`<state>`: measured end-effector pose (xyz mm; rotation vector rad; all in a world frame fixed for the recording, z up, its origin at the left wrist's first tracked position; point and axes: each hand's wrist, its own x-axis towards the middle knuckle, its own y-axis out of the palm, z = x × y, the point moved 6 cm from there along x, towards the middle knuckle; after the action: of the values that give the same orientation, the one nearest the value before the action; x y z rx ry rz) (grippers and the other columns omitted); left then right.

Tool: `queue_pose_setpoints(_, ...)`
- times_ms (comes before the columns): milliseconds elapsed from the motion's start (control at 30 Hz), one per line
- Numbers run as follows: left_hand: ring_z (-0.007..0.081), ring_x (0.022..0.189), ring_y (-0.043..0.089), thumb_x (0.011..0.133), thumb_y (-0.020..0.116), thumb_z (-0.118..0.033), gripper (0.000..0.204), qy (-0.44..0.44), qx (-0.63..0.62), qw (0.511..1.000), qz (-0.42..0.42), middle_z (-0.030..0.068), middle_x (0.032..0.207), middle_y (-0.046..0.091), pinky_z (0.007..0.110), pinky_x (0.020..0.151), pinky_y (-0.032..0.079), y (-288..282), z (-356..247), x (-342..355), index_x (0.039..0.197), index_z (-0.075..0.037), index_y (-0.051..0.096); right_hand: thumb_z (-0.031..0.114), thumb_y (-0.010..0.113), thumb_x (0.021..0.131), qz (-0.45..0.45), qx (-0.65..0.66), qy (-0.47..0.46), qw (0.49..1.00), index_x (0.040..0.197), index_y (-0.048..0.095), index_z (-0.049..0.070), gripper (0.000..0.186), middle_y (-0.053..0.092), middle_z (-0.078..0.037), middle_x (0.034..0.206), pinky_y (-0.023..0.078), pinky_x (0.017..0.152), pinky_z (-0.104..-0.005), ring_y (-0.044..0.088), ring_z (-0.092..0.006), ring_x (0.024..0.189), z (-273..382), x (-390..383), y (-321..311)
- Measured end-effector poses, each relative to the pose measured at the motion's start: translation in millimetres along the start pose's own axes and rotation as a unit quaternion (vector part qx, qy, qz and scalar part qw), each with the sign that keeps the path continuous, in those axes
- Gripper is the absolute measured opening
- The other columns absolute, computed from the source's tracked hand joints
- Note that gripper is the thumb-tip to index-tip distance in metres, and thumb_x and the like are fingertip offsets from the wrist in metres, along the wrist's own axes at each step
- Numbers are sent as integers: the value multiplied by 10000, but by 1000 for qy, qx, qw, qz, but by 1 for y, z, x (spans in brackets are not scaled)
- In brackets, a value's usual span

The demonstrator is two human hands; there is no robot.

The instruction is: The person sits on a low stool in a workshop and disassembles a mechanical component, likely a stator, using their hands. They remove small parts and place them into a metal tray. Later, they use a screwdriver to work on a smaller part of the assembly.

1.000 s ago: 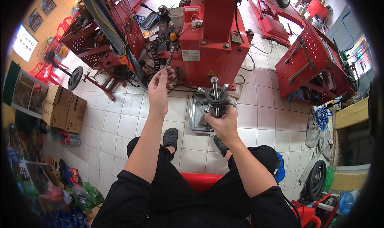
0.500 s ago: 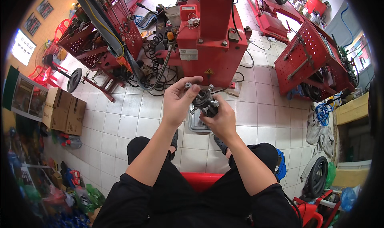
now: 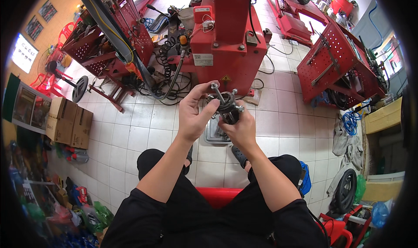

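My right hand is wrapped round a dark, round metal part with several silver bolts sticking out of its rim. My left hand is closed at the part's near-left side. Between its thumb and forefinger a long silver bolt slants down toward the part's middle; whether its lower end sits inside the part cannot be made out. Below the hands a grey metal tray rests on the floor between my feet, mostly hidden by my right hand and the part.
Ahead stands a red machine base with a post, with hoses and cables on the floor beside it. Red perforated tool carts stand at left and right. Cardboard boxes are at left. A red seat shows between my legs.
The long bolt has moved right, over the part, and now slants toward its middle. My left hand has shifted slightly right with it; the part is tilted differently in my right hand.
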<state>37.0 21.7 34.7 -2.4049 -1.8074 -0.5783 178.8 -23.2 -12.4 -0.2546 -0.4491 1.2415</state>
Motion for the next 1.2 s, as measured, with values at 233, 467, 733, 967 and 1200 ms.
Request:
queue_pose_setpoints(233,55,942,537,908,611,-233,366,-50,-68,995,-43,41,1076,624,233,823,410,-40,33,13,1208,-28,568,124,723,631,1,-9,-40,999,1010,565,54,417,640,-120,825,488,664,-368,619,-302,728,12,-5,5)
queue_pose_setpoints(467,79,951,554,877,496,-10,287,-2,-28,997,-71,79,1113,627,266,871,419,-31,16,12,1143,28,597,132,724,630,-23,18,-33,999,1018,568,64,424,643,-112,814,486,659,-366,626,-290,733,5,1,-8)
queue_pose_setpoints(733,66,942,534,884,605,-87,275,-42,-56,998,6,26,1066,617,218,827,401,5,5,-2,1141,9,601,133,714,630,-6,-26,-46,999,1005,565,59,410,630,-116,787,484,644,-377,618,-303,720,11,-3,-1)
queue_pose_setpoints(967,77,934,568,945,547,-195,233,-127,-79,972,-180,30,1042,640,213,778,406,-53,50,13,1065,-15,633,147,718,631,-30,49,-35,998,997,563,59,407,633,-126,800,488,652,-375,619,-308,723,12,-2,-2)
queue_pose_setpoints(1200,86,910,538,877,544,-8,293,-4,-25,1000,0,47,1093,583,221,877,391,1,5,-2,1166,5,587,157,719,623,-9,-13,-17,1000,1016,553,57,438,632,-135,800,484,644,-384,617,-317,721,1,-1,0)
